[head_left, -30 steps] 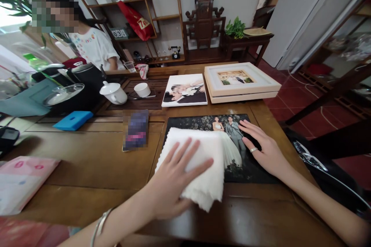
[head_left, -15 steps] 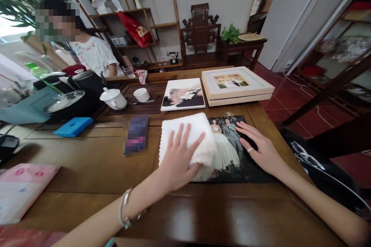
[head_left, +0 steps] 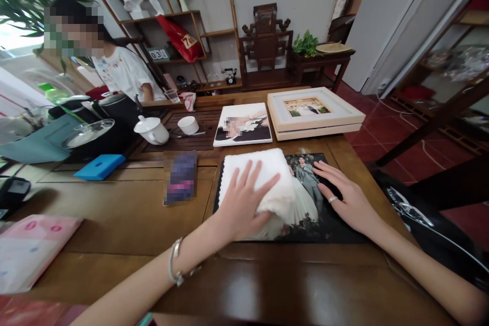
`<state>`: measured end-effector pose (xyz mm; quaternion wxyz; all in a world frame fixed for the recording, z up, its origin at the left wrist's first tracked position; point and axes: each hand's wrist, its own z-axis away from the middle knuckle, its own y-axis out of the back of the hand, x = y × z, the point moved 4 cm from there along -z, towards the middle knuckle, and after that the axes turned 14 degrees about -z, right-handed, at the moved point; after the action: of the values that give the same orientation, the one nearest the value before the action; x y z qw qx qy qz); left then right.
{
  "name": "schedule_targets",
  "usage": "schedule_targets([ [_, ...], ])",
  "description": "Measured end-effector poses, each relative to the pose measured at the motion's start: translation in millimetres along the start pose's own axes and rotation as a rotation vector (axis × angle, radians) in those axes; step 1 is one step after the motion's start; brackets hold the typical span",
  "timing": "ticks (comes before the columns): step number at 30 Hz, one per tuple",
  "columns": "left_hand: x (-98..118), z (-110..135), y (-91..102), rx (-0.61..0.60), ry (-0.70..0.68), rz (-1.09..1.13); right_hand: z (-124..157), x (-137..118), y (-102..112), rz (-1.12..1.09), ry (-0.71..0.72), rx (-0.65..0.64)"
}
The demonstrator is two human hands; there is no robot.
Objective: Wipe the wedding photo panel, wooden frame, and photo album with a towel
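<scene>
A white cloth [head_left: 260, 170] with a scalloped edge covers the left part of a dark wedding photo panel [head_left: 336, 224], which lies flat on the wooden table. My left hand [head_left: 244, 204] rests on top of the cloth, palm down with its fingers spread. On the panel's right side, my right hand [head_left: 346, 196], wearing a ring, lies flat with outstretched fingers near the figure in the grey suit. Part of the picture, including most of the figure in the white dress, is hidden under the cloth and my left hand.
Behind the panel are a white-edged photo [head_left: 242, 125] and stacked pale frames [head_left: 315, 112]. A blurred purple item [head_left: 180, 178], a blue block [head_left: 100, 166], a white lidded teacup [head_left: 152, 130] and a small cup [head_left: 188, 125] stand leftward. A person [head_left: 122, 71] sits across the table.
My left hand and the cloth have slid to the right, baring the panel's left edge and covering more of the white-dressed figure. My right hand stays in place on the panel.
</scene>
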<state>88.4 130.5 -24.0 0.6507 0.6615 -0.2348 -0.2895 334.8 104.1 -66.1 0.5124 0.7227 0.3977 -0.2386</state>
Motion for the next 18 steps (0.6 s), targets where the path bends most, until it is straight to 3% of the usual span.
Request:
schedule_targets([
  [3, -15, -21, -3.4, 0.037, 0.081, -0.062, 0, 0, 0, -0.007, -0.002, -0.005],
  [6, -14, -27, -3.3, 0.040, 0.127, -0.092, -1, 0, -1, -0.004, 0.005, -0.011],
  [10, 15, -12, 1.3, -0.005, 0.109, -0.068, 0, 1, -1, 0.001, 0.022, -0.007],
  [15, 67, 28, 3.6, 0.000, -0.095, 0.038, 0, 1, 0, -0.002, 0.025, -0.013],
  [18, 74, 34, 4.0, 0.028, -0.156, 0.068, -1, 1, 0, -0.003, 0.023, -0.020],
])
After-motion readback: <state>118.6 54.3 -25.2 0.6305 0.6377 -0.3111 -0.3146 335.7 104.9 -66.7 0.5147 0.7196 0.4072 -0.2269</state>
